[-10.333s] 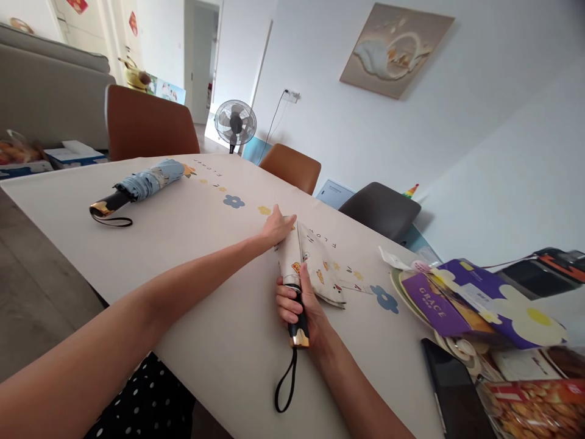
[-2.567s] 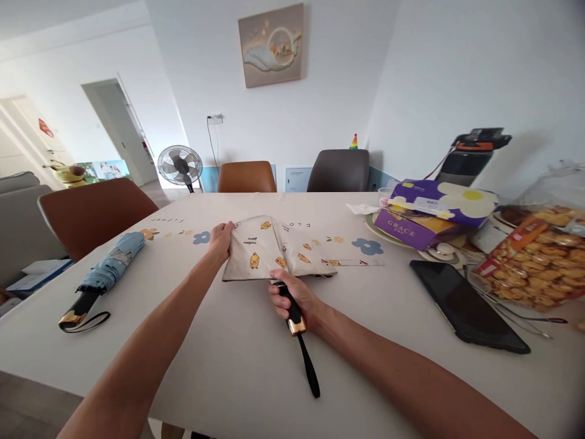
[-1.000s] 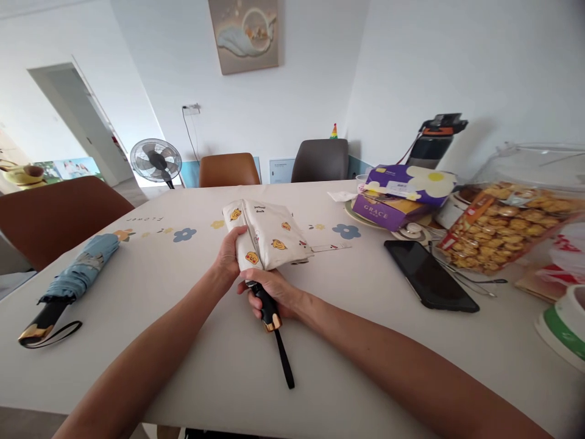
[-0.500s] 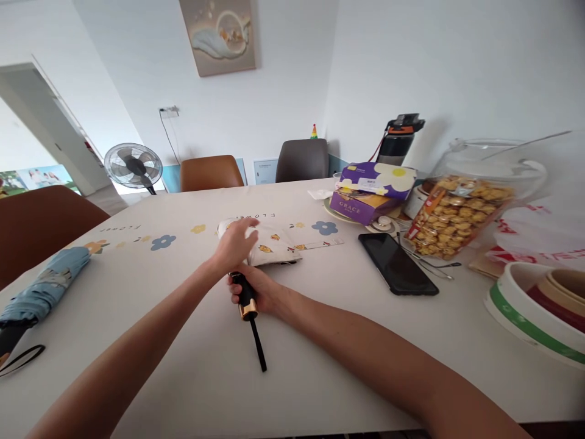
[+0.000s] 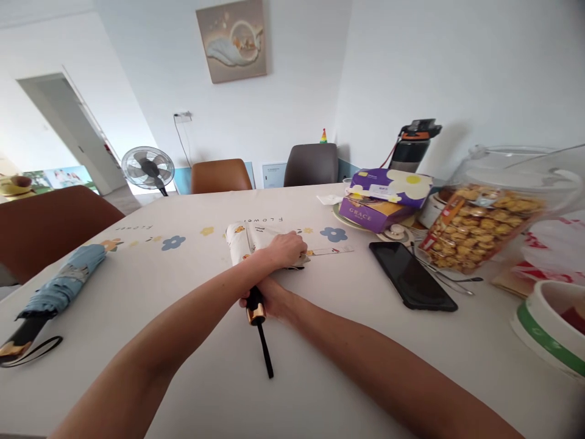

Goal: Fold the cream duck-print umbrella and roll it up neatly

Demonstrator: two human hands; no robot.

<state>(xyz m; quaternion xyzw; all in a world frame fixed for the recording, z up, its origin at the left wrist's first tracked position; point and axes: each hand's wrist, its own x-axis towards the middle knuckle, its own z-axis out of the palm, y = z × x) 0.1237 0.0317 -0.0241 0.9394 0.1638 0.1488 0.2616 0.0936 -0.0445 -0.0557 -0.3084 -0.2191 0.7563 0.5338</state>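
Mid-table on open cloth (image 5: 214, 390), right hand (image 5: 270, 299) grips the umbrella handle (image 5: 256, 314) (left hand (image 5: 286, 249) flat on its canopy (image 5: 240, 235)), phone (image 5: 411, 277) well apart.

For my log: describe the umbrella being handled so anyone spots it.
At the middle of the flowered table lies the cream umbrella, right hand gripping its black handle, left hand on its canopy. Unlike the blue umbrella far left, it bears yellow prints.
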